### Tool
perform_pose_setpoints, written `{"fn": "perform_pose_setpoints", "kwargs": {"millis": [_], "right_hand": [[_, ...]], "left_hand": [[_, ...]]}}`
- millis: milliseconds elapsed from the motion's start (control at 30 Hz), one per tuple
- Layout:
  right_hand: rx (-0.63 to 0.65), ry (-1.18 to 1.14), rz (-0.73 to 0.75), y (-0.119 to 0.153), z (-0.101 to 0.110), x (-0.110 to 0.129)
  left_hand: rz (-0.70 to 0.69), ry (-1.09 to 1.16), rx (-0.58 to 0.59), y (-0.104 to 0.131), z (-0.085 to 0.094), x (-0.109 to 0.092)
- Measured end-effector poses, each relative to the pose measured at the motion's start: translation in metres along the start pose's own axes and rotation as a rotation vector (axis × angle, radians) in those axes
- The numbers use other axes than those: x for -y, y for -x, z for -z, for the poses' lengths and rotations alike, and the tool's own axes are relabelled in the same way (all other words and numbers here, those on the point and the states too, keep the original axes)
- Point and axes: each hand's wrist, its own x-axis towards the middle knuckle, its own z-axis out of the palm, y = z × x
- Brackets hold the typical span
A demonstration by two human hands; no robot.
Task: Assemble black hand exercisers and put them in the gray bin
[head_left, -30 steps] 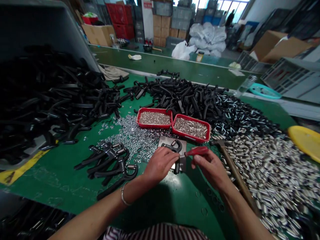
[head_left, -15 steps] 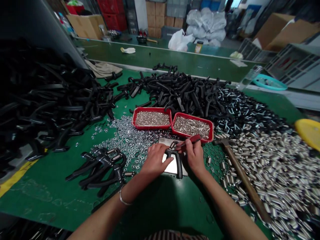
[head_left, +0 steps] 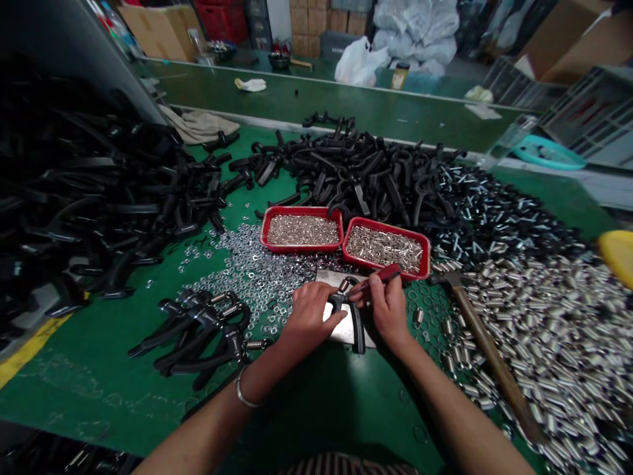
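My left hand is closed on a curved black plastic handle part, holding it against a small metal plate on the green table. A short coil spring sits at the top of this part. Between the fingers of my right hand is a slim red-handled tool. It slants down to the left, its front end at the head of the black part. The exact contact point is too small to make out.
Two red trays of small metal pieces stand just beyond my hands. Loose nuts and assembled black parts lie to the left. A hammer rests by a heap of springs at right. Black handles are piled behind.
The camera view has shifted slightly, so the background sits higher in the picture. Both hands keep their holds on the black handle part and the red-handled tool, with little movement.
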Motion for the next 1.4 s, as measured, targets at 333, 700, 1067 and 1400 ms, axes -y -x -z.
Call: {"fn": "perform_pose_setpoints", "kwargs": {"millis": [333,700,1067,1400], "right_hand": [[-0.022,-0.066,-0.012,0.0,-0.002,-0.002],[-0.033,-0.118,0.011,-0.003,-0.006,-0.008],[0.004,0.556,0.17,0.001,-0.007,-0.002],[0.126,-0.137,0.099,0.001,-0.007,0.042]], "left_hand": [[-0.001,-0.016,0.013,0.0,0.001,0.0],[0.003,-0.017,0.009,0.001,0.001,0.0],[0.004,0.028,0.113,0.002,0.009,0.006],[0.058,-0.104,0.149,0.0,0.021,-0.01]]}}
